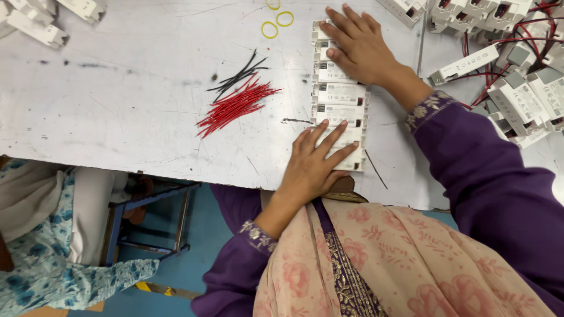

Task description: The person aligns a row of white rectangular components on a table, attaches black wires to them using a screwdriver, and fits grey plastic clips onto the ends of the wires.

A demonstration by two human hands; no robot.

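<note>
Nearest the camera, a peach floral scarf (pixel 411 264) over purple sleeves led up to the left hand (pixel 314 161), laid flat with fingers spread on the near end of a row of white rectangular modules (pixel 339 97) with pale grey labels; the right hand (pixel 358 41) pressed flat, gripping nothing, on the far end. Left of the row, on the scuffed white table (pixel 117 100), lay red wires (pixel 235 105), black wires (pixel 241 73) and yellow rubber bands (pixel 276 20), while wired white modules (pixel 517 88) were heaped at right
</note>
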